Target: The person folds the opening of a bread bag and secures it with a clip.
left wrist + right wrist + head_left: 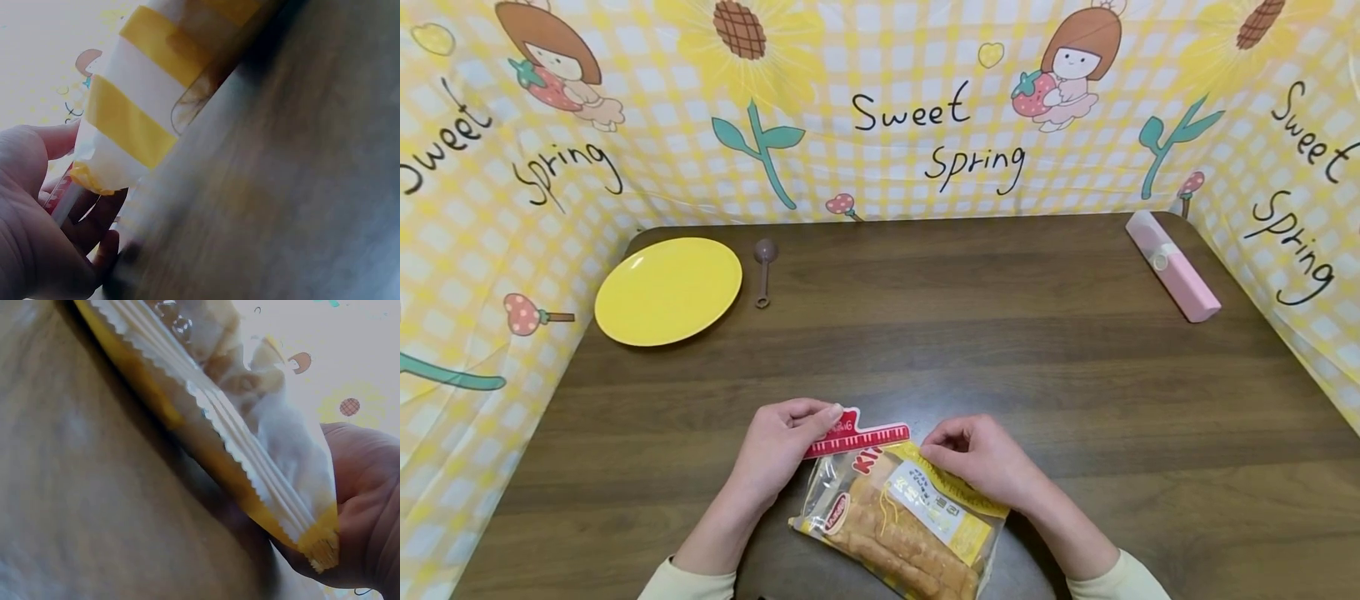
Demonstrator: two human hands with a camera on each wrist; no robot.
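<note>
Right wrist view, beside the right hand (981, 458): a crimped seam (231, 434) the head view misses! That hand seems to pinch the bread bag's (880, 504) upper edge, fingertips part-hidden; left hand (782, 442) pinches the red piano-key clip (872, 437) there. Bag's near, between forearms; beyond, yellow plate (668, 292), brown spoon (764, 271), pink-and-white case (1174, 268).

"Sweet Spring" on checked cloth (880, 179); red "KI" on bread bag (925, 504)
</note>
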